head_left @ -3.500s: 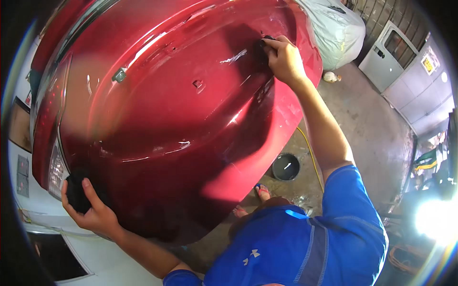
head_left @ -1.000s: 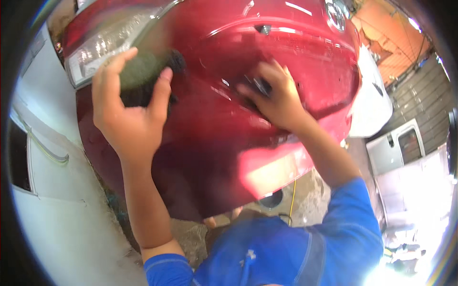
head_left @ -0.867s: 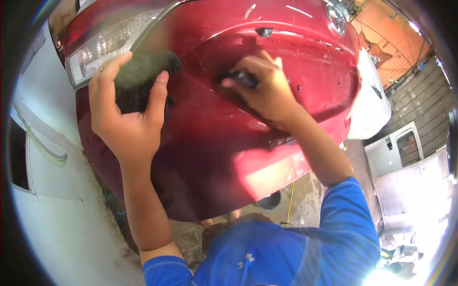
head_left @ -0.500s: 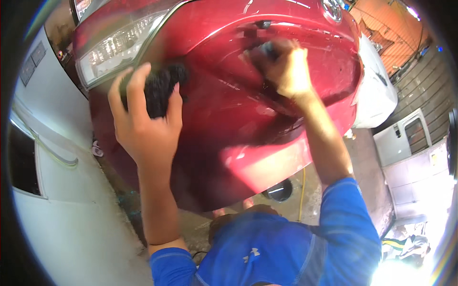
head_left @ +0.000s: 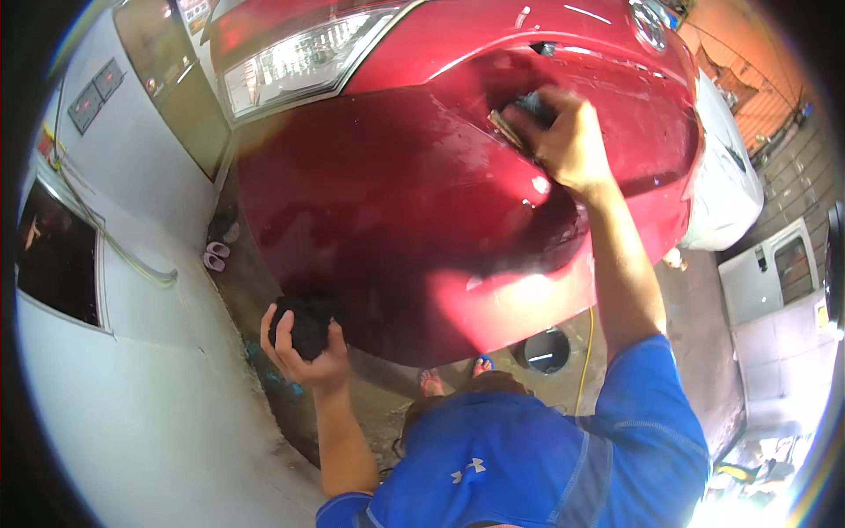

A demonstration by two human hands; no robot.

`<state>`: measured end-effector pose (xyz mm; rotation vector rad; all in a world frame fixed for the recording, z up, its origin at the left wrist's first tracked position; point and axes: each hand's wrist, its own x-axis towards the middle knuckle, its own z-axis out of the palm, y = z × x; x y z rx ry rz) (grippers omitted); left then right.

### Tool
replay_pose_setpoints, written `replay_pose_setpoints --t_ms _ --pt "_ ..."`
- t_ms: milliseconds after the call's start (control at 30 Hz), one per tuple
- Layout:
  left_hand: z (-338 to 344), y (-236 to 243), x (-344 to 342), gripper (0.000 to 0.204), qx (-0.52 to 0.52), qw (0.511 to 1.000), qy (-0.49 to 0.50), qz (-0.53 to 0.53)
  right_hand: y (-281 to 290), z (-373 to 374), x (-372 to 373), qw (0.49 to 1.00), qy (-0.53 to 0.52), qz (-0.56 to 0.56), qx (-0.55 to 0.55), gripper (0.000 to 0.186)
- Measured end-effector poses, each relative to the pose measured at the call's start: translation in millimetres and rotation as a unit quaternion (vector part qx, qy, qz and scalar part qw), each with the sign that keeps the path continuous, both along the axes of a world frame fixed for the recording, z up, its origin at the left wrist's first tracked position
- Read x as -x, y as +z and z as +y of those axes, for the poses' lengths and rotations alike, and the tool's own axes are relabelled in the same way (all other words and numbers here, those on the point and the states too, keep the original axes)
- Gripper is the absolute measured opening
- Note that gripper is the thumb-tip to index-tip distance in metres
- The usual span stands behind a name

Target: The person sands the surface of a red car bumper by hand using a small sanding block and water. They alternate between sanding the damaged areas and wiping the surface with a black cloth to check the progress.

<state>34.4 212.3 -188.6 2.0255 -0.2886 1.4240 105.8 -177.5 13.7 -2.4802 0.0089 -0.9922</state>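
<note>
The red rear end of a car (head_left: 352, 167) fills the middle of the view, with a clear lamp (head_left: 304, 62) at upper left. My left hand (head_left: 304, 356) is closed round a black, soft-looking sponge or pad (head_left: 304, 326), down by the lower-left edge of the red bodywork. My right hand (head_left: 568, 145) grips a dark pad with a tan edge (head_left: 509, 128) against the red surface at upper right, slightly blurred. Shiny wet-looking patches and a hard shadow lie on the paint around it.
A white wall (head_left: 123, 370) with a dark window runs along the left, pink slippers (head_left: 216, 257) near its foot. A bucket (head_left: 544, 350) and yellow hose (head_left: 585, 370) lie on the floor below. A white door panel (head_left: 748, 273) leans at right, near a covered object (head_left: 722, 176).
My left hand has dropped from upper left to the lower edge with its black pad. My right hand has shifted over the red surface, still gripping. The car sits further right in view.
</note>
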Motion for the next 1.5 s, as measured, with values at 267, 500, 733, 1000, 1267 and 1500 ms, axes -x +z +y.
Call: replay_pose_setpoints --t_ms 267,500,733,1000,1267,1500 --pt "8.3 -2.1 13.8 0.050 -0.034 0.999 -0.004 0.001 8.3 6.1 -1.4 0.987 0.083 -0.006 0.136 0.030" --pt "-15.3 24.4 -0.3 0.052 -0.076 0.993 -0.060 -0.062 -1.9 -29.5 -6.6 0.984 0.010 -0.096 0.151 0.028" --pt "-85.2 70.5 -15.9 0.057 -0.088 0.993 -0.065 -0.044 -7.7 -161.2 -18.5 0.972 -0.217 -0.076 0.046 0.041" --pt "-237.0 220.0 -68.2 0.058 -0.244 0.940 -0.087 0.221 -91.3 -173.6 189.0 0.901 -0.302 -0.188 -0.248 0.032" --pt "-403.8 198.2 -121.1 0.052 -0.359 0.931 -0.063 0.013 -318.7 -122.5 428.3 0.819 -0.433 0.137 -0.349 0.043" --pt "-643.1 183.8 -108.5 0.056 -0.332 0.923 -0.195 0.001 -319.7 -153.9 505.1 0.795 -0.470 0.162 -0.347 0.039"
